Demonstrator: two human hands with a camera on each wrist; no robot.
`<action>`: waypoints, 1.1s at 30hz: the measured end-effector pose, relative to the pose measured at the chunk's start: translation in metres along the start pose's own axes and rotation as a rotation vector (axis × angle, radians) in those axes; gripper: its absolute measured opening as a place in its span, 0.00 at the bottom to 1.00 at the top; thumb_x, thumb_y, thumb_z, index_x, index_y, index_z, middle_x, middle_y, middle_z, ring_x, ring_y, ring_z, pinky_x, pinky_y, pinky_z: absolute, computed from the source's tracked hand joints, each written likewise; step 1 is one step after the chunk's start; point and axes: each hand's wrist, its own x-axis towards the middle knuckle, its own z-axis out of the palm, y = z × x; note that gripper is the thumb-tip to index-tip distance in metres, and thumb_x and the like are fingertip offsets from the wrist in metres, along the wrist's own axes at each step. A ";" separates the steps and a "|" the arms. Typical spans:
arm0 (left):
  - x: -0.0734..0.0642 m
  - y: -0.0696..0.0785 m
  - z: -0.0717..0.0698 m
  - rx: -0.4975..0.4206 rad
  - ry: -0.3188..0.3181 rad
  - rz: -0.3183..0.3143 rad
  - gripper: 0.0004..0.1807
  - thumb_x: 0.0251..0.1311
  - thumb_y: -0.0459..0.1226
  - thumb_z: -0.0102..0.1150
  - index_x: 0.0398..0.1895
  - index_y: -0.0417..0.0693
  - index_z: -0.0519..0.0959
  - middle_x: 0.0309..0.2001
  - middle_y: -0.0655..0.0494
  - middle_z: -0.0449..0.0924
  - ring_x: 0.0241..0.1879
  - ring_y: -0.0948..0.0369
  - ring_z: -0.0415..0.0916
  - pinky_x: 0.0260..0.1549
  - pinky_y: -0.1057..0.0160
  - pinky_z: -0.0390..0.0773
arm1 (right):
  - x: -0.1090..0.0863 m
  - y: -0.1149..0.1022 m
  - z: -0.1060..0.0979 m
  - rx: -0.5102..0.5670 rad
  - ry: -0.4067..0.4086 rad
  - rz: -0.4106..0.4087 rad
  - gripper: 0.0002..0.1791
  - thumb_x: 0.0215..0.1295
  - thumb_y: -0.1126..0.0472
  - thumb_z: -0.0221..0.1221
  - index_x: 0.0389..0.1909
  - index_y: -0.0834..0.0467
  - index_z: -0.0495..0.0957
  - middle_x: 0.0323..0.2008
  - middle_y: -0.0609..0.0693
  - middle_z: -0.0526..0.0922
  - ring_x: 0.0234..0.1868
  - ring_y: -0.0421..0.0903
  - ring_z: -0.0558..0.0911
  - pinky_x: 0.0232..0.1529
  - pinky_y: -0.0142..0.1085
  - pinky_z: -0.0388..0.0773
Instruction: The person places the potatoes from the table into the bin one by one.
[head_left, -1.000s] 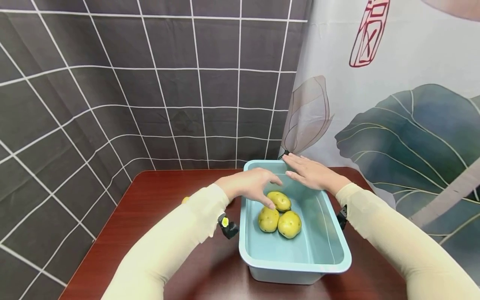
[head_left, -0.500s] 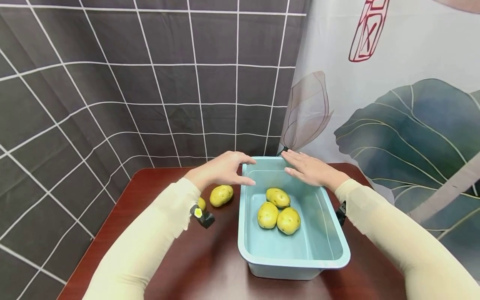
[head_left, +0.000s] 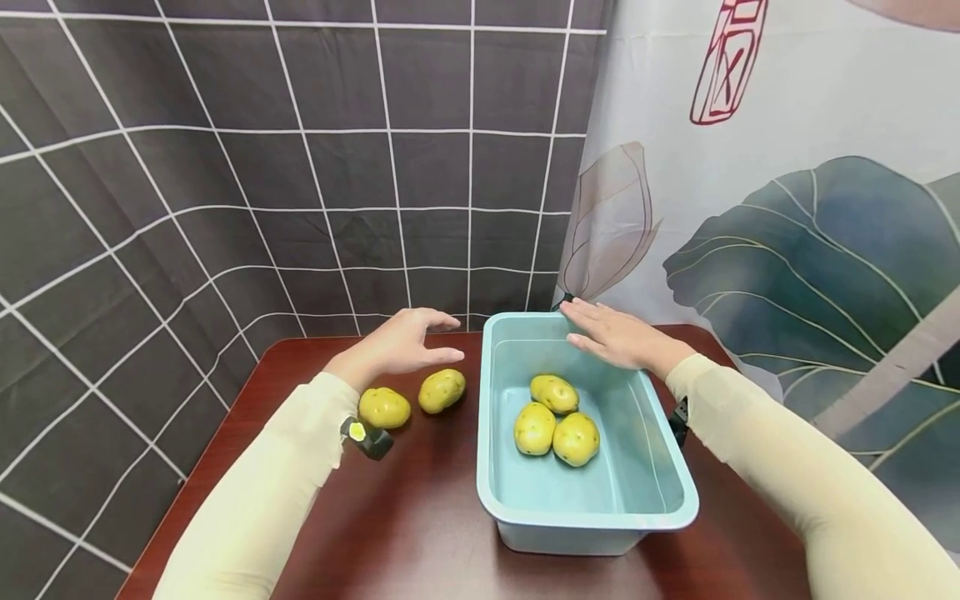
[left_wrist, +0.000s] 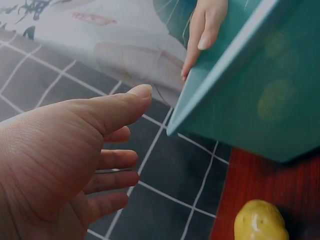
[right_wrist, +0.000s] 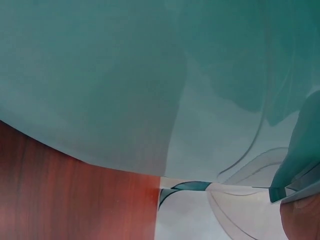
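At ten o'clock from the blue tub, my left hand holds nothing, thumb and fingers apart, likely ready to grasp; the two loose potatoes at nine o'clock call for lowering it. The tub's wall divides them from three potatoes inside. My straight-fingered right hand, gripping nothing, lies at one o'clock.

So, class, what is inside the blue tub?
Three yellow potatoes lie huddled on the floor of the blue tub. The floor directly beneath them is covered, and the right hand hides part of the far right corner.
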 end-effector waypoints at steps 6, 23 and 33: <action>-0.006 -0.019 0.006 -0.018 0.029 -0.022 0.30 0.57 0.52 0.64 0.60 0.47 0.76 0.56 0.53 0.77 0.57 0.56 0.73 0.56 0.55 0.71 | 0.002 -0.001 -0.001 -0.001 -0.004 -0.002 0.37 0.75 0.43 0.42 0.76 0.56 0.46 0.75 0.53 0.48 0.75 0.53 0.46 0.71 0.53 0.44; -0.014 -0.067 0.041 -0.097 0.066 -0.092 0.31 0.54 0.49 0.68 0.59 0.44 0.76 0.56 0.49 0.78 0.58 0.53 0.73 0.57 0.54 0.70 | 0.001 0.003 0.002 0.002 -0.002 -0.004 0.37 0.74 0.41 0.41 0.76 0.56 0.45 0.75 0.52 0.47 0.75 0.52 0.45 0.71 0.53 0.43; -0.014 -0.081 0.065 -0.091 0.059 -0.105 0.33 0.53 0.49 0.69 0.59 0.40 0.75 0.55 0.46 0.78 0.57 0.53 0.73 0.57 0.53 0.70 | 0.001 0.002 0.003 0.011 0.004 0.000 0.37 0.74 0.42 0.42 0.76 0.55 0.46 0.75 0.50 0.48 0.75 0.49 0.45 0.71 0.52 0.43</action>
